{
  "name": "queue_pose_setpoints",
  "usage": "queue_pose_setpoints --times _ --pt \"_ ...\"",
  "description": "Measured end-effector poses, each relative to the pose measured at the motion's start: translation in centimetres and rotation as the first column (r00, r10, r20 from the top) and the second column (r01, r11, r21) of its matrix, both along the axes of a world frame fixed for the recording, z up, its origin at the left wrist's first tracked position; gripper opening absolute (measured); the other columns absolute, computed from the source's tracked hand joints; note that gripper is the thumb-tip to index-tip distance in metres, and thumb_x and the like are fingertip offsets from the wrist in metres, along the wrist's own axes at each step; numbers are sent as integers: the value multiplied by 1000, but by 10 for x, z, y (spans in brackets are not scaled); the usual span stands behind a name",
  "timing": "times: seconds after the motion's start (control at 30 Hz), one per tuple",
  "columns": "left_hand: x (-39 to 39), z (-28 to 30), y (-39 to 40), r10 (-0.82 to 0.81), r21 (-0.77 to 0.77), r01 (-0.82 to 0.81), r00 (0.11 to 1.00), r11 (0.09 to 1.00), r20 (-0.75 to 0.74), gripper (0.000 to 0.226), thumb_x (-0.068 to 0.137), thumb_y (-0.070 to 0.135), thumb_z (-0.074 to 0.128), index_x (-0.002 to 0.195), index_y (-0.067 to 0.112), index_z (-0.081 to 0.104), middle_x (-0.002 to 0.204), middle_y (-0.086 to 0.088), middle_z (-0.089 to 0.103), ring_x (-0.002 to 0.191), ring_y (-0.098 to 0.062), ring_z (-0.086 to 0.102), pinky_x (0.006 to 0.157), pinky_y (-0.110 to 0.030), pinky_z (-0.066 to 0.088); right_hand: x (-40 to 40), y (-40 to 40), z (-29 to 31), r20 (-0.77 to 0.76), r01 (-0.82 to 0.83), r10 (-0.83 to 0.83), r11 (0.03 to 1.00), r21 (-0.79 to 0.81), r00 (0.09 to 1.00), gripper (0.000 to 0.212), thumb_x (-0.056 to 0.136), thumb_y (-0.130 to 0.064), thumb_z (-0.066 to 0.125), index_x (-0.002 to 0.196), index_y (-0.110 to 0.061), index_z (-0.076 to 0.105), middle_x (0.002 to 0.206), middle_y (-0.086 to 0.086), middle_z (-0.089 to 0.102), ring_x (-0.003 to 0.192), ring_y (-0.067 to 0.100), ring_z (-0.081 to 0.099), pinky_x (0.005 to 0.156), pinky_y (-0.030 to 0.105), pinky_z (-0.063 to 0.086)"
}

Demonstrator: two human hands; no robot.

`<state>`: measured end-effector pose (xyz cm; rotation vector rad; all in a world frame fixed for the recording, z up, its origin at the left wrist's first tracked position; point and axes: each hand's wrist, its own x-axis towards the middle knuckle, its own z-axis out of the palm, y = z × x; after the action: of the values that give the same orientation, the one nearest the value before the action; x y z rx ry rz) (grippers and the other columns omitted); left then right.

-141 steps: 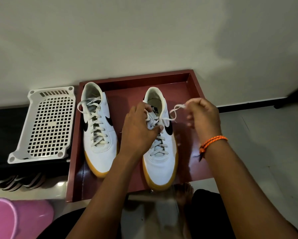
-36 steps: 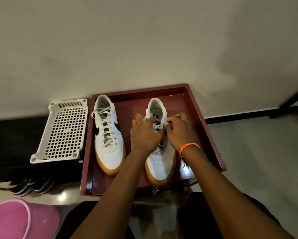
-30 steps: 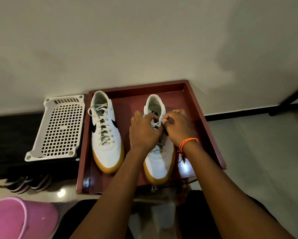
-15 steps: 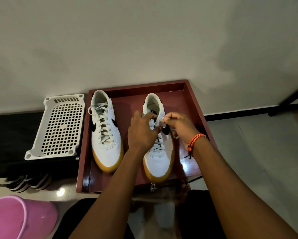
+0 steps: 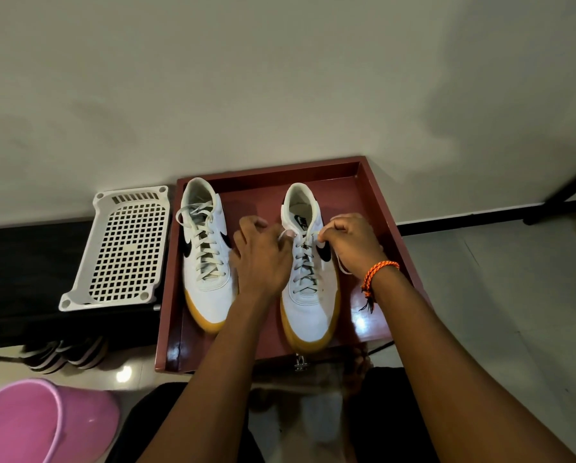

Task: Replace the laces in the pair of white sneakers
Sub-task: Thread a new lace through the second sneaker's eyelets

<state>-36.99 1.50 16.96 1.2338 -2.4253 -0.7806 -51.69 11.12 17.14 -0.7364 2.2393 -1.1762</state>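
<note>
— What was the setting?

— A plain pale wall (image 5: 279,78) rose behind a dark red tray (image 5: 376,202) on the floor, with a white perforated basket (image 5: 123,248) just to its left.

— And the sneakers?

— Both stood in the tray, toes toward the person. The left sneaker (image 5: 206,262) was laced and untouched. The right sneaker (image 5: 308,295) lay between the hands, its long axis running away from the person.

— The hands?

— The left hand (image 5: 263,259) and the right hand (image 5: 353,245) each pinched an end of the white lace (image 5: 305,262) near the top eyelets, drawn apart to either side. Judging by this, tightening or tying would come next, both hands equally near.
</note>
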Motion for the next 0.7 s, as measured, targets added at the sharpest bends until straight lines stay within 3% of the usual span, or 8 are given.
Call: queue_pose_setpoints --times 0.1,0.2,0.3,0.37,0.43,0.53,0.6,0.7 --pt "-1 9 1 -53 50 52 999 997 7 43 111 44 42 98 14 70 128 -9 51 122 -32 47 103 -55 43 6 3 16 17 -19 19 999 -34 1000 24 80 -25 66 58 -30 74 88 5 72 87 28 68 86 51 57" --pt "1 18 -3 -37 121 51 992 991 -117 46 95 49 32 60 28 52 87 -10 63 91 -40 64 81 -56 54 11 8 33 53 -30 34 997 -75 998 34 90 -7 65 61 -22 74 80 14 73 85 38 69 81 52 55" --pt "5 35 -4 -56 226 108 973 968 -223 43 92 29 43 52 28 59 54 2 61 56 -25 62 61 -42 53 17 16 51 130 -31 46 992 -119 990 30 95 -9 63 70 -17 76 75 2 76 74 19 70 73 43 54" --pt "9 58 2 -90 256 164 957 953 -277 44 96 14 48 58 28 63 52 6 58 48 -19 53 58 -33 43 20 22 64 138 -36 57 988 -148 989 27 96 -11 64 75 -17 78 86 10 78 83 30 70 85 50 56" --pt "13 84 8 -83 251 175 938 952 -337 45 102 11 52 63 29 67 69 3 65 58 -22 59 61 -37 47 23 26 81 160 -47 80 978 -205 984 22 97 -11 66 80 -14 80 89 9 79 82 28 70 90 52 57" --pt "15 115 13 -13 292 158 896 943 -444 37 106 19 59 74 22 76 87 7 77 82 -8 70 85 -36 55 25 28 116 166 -50 101 956 -289 981 19 98 -10 66 85 -8 80 94 6 81 89 19 77 90 33 59" --pt "15 135 19 6 306 184 848 934 -529 30 104 24 61 83 16 81 89 6 80 92 -12 75 94 -42 58 27 32 140 186 -43 118 931 -362 975 18 97 -9 65 85 -6 79 95 5 81 90 16 77 83 23 57" --pt "14 163 31 36 291 186 785 938 -618 25 102 24 64 87 14 82 89 0 82 90 -22 78 91 -50 61 30 36 169 251 1 126 892 -452 960 16 97 -8 66 92 1 78 96 12 80 94 26 78 91 35 60"
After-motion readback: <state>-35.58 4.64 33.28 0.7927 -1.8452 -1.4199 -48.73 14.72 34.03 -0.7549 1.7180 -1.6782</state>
